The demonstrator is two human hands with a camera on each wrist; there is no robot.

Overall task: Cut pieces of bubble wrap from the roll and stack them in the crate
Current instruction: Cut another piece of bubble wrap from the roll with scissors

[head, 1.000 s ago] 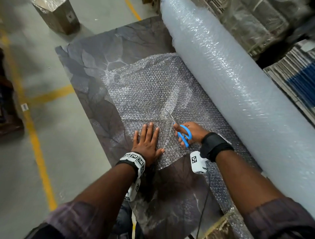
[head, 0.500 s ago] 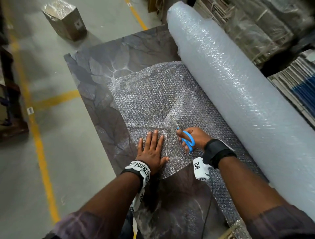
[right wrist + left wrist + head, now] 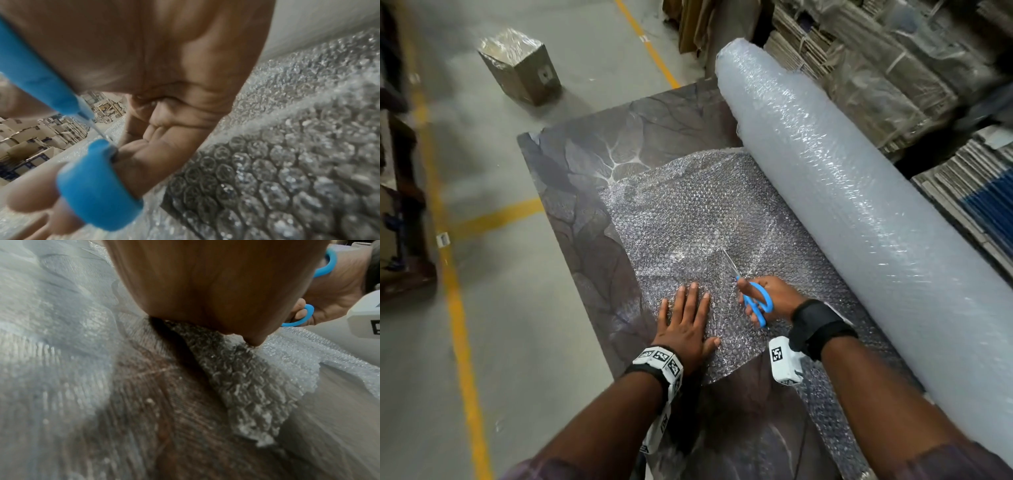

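Note:
A big roll of bubble wrap [image 3: 859, 192] lies along the right side of the dark patterned table [image 3: 592, 150]. A sheet of bubble wrap [image 3: 698, 212] is unrolled from it across the table. My left hand [image 3: 685, 322] lies flat on the sheet's near part, fingers straight, pressing it down. My right hand [image 3: 767, 298] grips blue-handled scissors [image 3: 755, 301], fingers through the loops [image 3: 96, 183]. The blades [image 3: 729, 263] point away from me into the sheet, to the right of my left hand. In the left wrist view, the sheet's cut near edge [image 3: 257, 402] shows on the table. No crate is in view.
A wrapped cardboard box [image 3: 520, 65] stands on the grey floor beyond the table's far left corner. Yellow lines [image 3: 455, 308] run along the floor at left. Stacks of flattened cartons [image 3: 893, 68] fill the right behind the roll.
The scissors have moved forward along the sheet, away from me. My left hand stays flat beside the cut line. The head camera has shifted, so the roll's far end shows.

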